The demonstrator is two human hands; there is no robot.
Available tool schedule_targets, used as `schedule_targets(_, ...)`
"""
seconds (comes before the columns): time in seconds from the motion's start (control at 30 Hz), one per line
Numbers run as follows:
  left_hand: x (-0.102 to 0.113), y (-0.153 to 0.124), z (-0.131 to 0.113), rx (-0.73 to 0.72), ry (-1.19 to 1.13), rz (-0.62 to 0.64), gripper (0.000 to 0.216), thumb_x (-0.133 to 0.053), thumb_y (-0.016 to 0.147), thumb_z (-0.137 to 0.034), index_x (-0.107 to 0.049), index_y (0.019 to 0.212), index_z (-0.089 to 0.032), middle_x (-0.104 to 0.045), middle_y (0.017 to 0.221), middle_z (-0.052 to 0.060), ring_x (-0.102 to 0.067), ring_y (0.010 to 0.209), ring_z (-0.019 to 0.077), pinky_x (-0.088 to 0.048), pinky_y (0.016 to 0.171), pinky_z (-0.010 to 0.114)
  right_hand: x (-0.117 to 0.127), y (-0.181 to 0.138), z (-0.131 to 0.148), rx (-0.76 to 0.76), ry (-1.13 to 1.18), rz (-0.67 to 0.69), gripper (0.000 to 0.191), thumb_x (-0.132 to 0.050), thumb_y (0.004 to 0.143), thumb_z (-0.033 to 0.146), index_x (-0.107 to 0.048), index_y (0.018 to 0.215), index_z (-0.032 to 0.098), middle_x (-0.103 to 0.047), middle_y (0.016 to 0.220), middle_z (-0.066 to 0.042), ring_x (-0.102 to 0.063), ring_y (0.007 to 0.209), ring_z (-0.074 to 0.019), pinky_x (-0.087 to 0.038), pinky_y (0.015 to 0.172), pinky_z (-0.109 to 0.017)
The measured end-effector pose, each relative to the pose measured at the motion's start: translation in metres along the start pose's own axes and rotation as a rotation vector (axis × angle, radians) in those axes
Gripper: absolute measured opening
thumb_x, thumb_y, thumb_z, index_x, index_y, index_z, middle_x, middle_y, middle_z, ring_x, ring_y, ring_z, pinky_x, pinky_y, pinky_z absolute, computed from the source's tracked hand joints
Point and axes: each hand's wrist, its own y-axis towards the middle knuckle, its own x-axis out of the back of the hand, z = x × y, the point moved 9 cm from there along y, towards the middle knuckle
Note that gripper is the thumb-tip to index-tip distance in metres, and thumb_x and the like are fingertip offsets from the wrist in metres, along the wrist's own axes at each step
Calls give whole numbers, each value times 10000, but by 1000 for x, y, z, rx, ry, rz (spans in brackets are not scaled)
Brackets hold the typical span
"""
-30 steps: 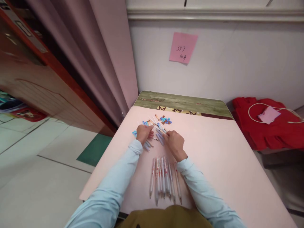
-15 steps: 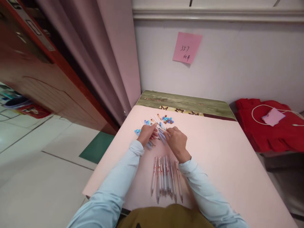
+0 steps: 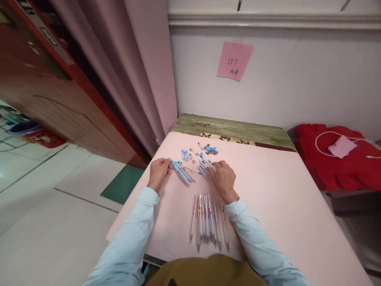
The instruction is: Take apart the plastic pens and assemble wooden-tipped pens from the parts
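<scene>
My left hand (image 3: 160,173) is at the left with its fingers curled, the fingertips at the upper ends of a bundle of pens with blue and tan tops (image 3: 182,174). Whether it pinches one of them is hidden. My right hand (image 3: 224,178) has its fingers closed round the ends of a few translucent blue pen barrels (image 3: 204,172). Between the hands lie thin white refills (image 3: 190,168) and short blue pen parts (image 3: 185,155). Closer to my body, several clear pens with red marks (image 3: 206,218) lie side by side, tips toward me.
Small blue and brown pieces (image 3: 211,149) are heaped toward the back of the pale-topped table (image 3: 276,198). A pink note (image 3: 235,60) hangs on the wall. On the right, a red cloth (image 3: 315,159) bears a white cable and pink papers (image 3: 342,147). A wooden door (image 3: 59,107) stands left.
My left hand has moved left from the middle, away from my right hand, to the bundle of pens. My right hand has stayed nearly in place at the blue barrels.
</scene>
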Motion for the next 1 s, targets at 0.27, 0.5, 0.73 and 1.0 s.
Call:
schedule_targets(0.27, 13, -11, 27, 49, -52, 6, 268, -700, 664, -392, -623, 713, -140, -640, 579, 34, -495, 391, 87, -332, 369, 198, -32, -15, 68, 157, 74, 260, 256, -496, 943, 311, -722, 929, 189, -716, 917, -83, -661, 844, -189, -412, 674, -260)
schedule_targets(0.5, 13, -13, 27, 44, -74, 24, 257, -684, 684, -390, -615, 700, -143, -638, 584, 33, -512, 411, 96, -350, 385, 202, -46, -20, 79, 106, 49, 274, 276, -473, 927, 246, -731, 921, 149, -726, 929, -130, -687, 833, -217, -442, 675, -279)
schedule_targets(0.73, 6, -24, 4, -30, -133, 32, 262, -705, 701, -398, -650, 763, -150, -672, 658, 30, -513, 457, 89, -367, 433, 210, -21, -19, 45, -66, 479, 216, 221, -558, 832, 327, -727, 802, 189, -728, 771, -58, -677, 741, -189, -438, 662, -265)
schedule_targets(1.0, -89, -76, -29, 134, -626, 596, 381, -764, 726, -424, -711, 975, -141, -730, 959, 131, -678, 926, 233, -516, 820, 339, -39, -49, 47, -373, 1572, 696, 299, -686, 716, 445, -629, 824, 171, -646, 702, 1, -499, 490, -72, -309, 465, -193)
